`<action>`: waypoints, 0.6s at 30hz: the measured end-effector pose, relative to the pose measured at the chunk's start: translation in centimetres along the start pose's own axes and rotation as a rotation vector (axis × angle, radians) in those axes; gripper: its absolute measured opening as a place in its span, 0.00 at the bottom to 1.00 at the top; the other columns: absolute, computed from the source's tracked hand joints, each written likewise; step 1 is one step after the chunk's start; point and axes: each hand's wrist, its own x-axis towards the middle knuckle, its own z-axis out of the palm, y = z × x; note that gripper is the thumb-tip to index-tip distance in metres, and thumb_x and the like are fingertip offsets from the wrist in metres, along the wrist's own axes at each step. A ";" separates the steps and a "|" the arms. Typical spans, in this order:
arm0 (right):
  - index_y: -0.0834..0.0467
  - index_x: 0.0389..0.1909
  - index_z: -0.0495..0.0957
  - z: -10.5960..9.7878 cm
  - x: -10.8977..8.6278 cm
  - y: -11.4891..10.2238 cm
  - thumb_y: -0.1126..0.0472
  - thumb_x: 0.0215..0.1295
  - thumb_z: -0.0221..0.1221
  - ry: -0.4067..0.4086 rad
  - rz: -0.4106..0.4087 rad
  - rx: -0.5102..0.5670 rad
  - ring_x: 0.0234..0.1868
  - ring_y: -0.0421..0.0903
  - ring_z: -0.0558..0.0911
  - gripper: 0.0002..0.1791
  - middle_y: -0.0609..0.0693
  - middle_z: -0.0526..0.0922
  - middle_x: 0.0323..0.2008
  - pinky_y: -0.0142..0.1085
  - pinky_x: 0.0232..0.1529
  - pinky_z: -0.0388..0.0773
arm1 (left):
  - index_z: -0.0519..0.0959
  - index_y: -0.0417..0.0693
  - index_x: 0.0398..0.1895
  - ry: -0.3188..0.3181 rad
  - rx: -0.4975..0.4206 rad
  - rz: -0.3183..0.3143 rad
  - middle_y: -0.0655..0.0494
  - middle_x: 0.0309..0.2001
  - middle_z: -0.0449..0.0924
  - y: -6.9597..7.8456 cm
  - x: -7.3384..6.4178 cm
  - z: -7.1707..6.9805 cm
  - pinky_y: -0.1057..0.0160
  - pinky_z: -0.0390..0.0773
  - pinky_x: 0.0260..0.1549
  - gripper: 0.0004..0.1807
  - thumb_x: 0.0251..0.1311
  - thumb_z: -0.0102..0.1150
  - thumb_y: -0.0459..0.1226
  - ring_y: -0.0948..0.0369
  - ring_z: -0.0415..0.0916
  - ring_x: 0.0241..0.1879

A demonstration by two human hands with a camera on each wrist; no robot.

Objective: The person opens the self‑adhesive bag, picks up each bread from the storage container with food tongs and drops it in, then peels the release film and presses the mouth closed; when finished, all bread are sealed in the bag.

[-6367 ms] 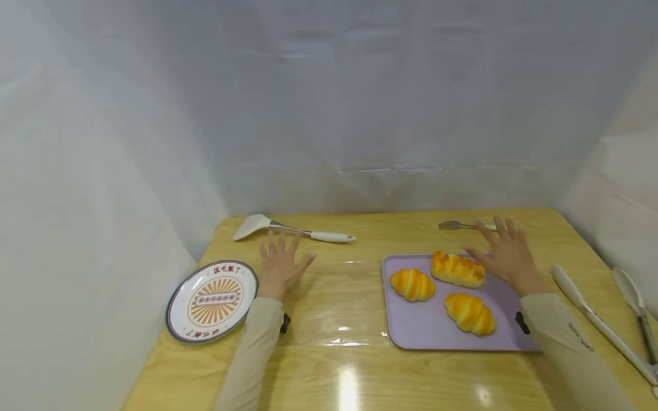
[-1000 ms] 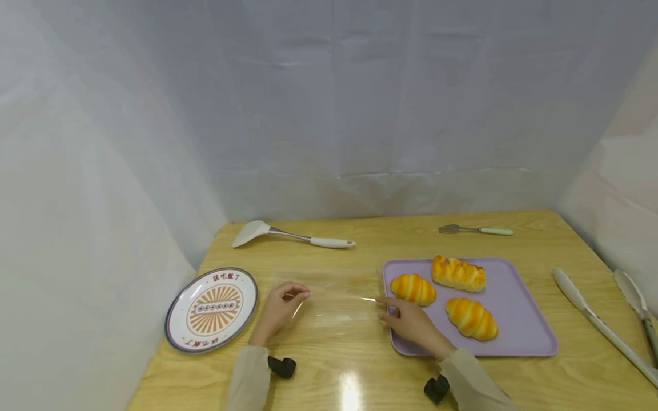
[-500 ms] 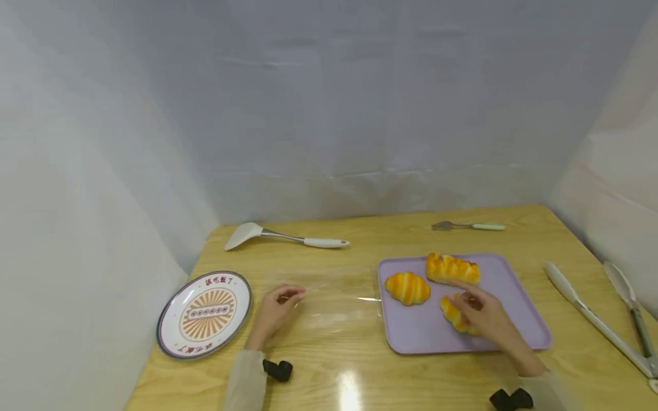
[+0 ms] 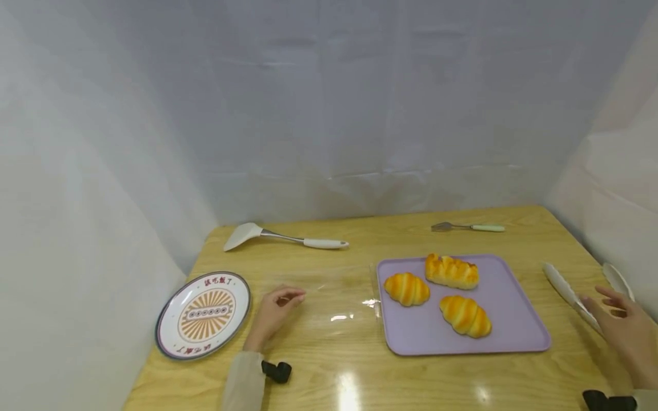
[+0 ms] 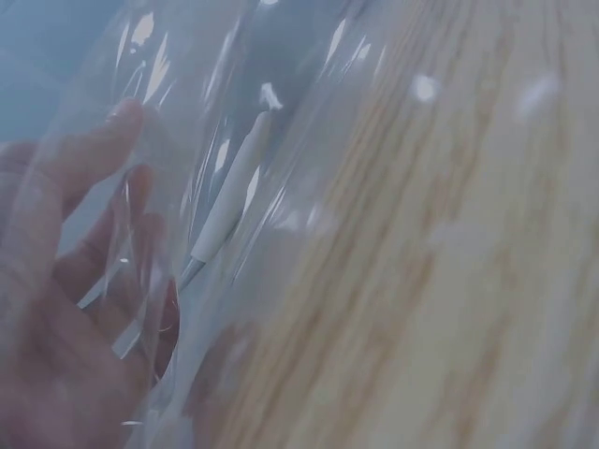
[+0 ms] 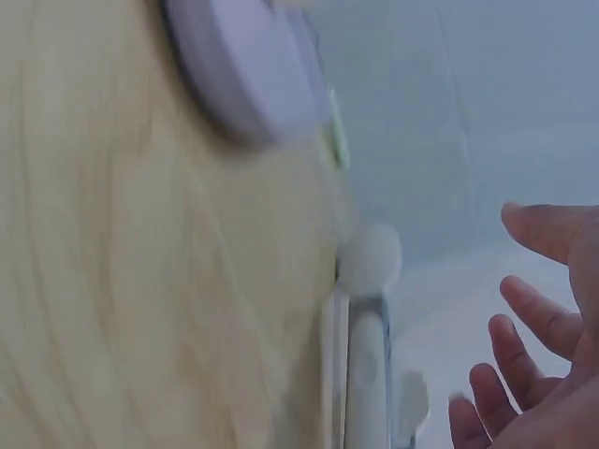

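My left hand [image 4: 275,314] pinches the near-left edge of a clear plastic bag [image 4: 334,302] on the table. In the left wrist view, film of the bag [image 5: 215,122] stands up beside and partly over the curled fingers. At far right my right hand [image 4: 624,331] hovers over a pair of tongs [image 4: 562,285], fingers loosely bent and apart. The right wrist view shows that hand [image 6: 543,346] holding nothing, with the tongs [image 6: 370,267] beside it. Between the hands lies a lilac tray [image 4: 519,331] bearing two croissant-shaped breads [image 4: 407,289] [image 4: 465,316] and a rectangular bread roll [image 4: 451,271].
A patterned white plate [image 4: 172,325] sits left of my left hand. Behind the bag lies a white-handled spatula [image 4: 326,244]. A fork [image 4: 488,228] with a pale green handle rests behind the tray. White sheeting [image 4: 360,114] encloses the wooden table [image 4: 437,377] at back and sides.
My right hand has left the bag's right edge, crossed over the tray and reached the tongs at far right. The left hand has stayed at the bag's left edge.
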 end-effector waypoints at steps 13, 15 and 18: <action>0.73 0.72 0.31 -1.0 2.1 3.9 0.32 0.59 0.58 -0.178 0.357 -0.177 0.63 0.76 0.57 0.65 0.81 0.45 0.68 0.66 0.60 0.64 | 0.86 0.44 0.42 0.000 0.013 -0.011 0.49 0.44 0.85 0.1 0.0 0.1 0.69 0.77 0.46 0.09 0.59 0.66 0.36 0.69 0.77 0.41; 0.73 0.72 0.31 -1.0 2.3 4.3 0.30 0.57 0.60 -0.187 0.394 -0.183 0.66 0.76 0.55 0.68 0.80 0.43 0.69 0.65 0.63 0.62 | 0.85 0.42 0.42 0.007 0.016 -0.018 0.47 0.44 0.85 0.1 0.1 0.2 0.69 0.77 0.46 0.09 0.59 0.65 0.35 0.69 0.77 0.41; 0.76 0.71 0.29 -1.0 2.5 4.5 0.26 0.52 0.59 -0.189 0.486 -0.266 0.70 0.73 0.51 0.73 0.78 0.39 0.72 0.61 0.69 0.58 | 0.85 0.39 0.42 0.012 0.010 -0.040 0.44 0.44 0.85 0.2 0.1 0.4 0.68 0.77 0.45 0.09 0.59 0.65 0.32 0.70 0.77 0.40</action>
